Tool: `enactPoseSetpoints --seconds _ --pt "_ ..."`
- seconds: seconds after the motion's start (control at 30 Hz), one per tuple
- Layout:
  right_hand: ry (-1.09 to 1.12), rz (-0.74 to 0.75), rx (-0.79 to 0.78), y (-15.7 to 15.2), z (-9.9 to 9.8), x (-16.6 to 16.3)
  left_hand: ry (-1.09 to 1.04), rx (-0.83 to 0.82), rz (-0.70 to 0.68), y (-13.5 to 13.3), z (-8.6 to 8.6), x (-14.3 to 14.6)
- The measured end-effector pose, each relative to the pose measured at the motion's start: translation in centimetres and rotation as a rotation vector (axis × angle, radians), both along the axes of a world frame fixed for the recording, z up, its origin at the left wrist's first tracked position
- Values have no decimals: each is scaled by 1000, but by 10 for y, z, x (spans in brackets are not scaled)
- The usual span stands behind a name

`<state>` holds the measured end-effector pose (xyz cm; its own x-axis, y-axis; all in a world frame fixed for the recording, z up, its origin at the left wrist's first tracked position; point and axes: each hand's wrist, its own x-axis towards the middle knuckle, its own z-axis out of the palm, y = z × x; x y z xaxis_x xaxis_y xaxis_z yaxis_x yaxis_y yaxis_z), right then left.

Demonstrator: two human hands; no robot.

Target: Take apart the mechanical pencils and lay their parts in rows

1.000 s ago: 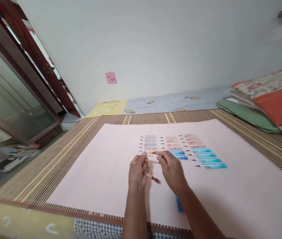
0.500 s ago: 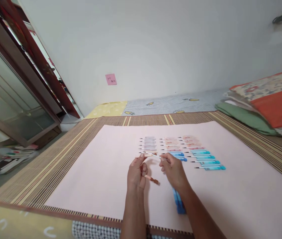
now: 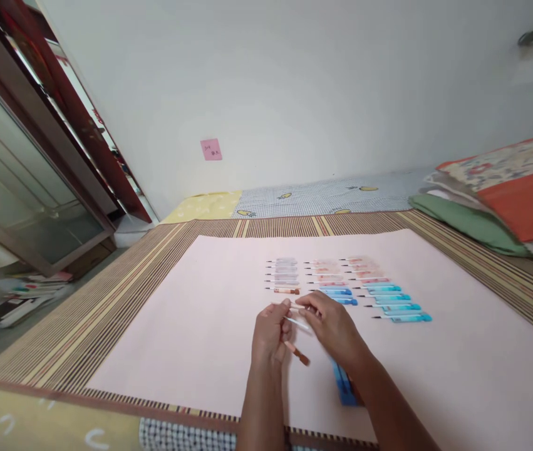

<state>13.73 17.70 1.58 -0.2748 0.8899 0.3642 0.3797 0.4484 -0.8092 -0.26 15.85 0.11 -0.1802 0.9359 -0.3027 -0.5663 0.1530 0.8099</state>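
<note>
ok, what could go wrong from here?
1. The left hand holds a brown-ended stick along with a thin white stick; either might slip.
2. The right forearm overlaps blue pieces in view and could brush them.
3. The right hand looks close to the laid-out pens; knuckles might shift some.

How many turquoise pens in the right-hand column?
4, stacked at the column's near end on the pink sheet: farthest pen, second pen, third pen, nearest pen. None looks hidden there.

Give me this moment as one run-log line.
left hand: holds brown-ended piece, lower white rod | right hand: pinches upper white rod | pink sheet: slim pieces in rows | blue pieces: near sheet's front edge
</note>
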Motion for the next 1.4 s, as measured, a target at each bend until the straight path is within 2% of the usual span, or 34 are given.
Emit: enactPoseSetpoints --seconds 0.1,0.2,0.33,0.47,0.6,0.83,1.1,1.4 --pt "-98 10 -8 1 -3 6 31 -15 -21 -1 -3 1" --pt "-129 -62 28 9 -7 11 37 -26 -13 -3 0 -4" --pt "-219 -160 58 29 -14 14 32 -60 105 -2 9 -19" --pt "-392 -107 17 50 -21 5 -2 -52 216 0 14 -33" --pt "-541 -89 4 61 -28 -7 -31 -51 256 1 13 -42" --pt "-659 -92 27 66 -33 -19 -62 -55 262 -1 14 -50" --pt "-821 -91 60 66 -30 -22 -84 -45 286 0 17 -48" --pt "-901 -119 96 65 -26 -22 -84 -34 285 2 17 -46"
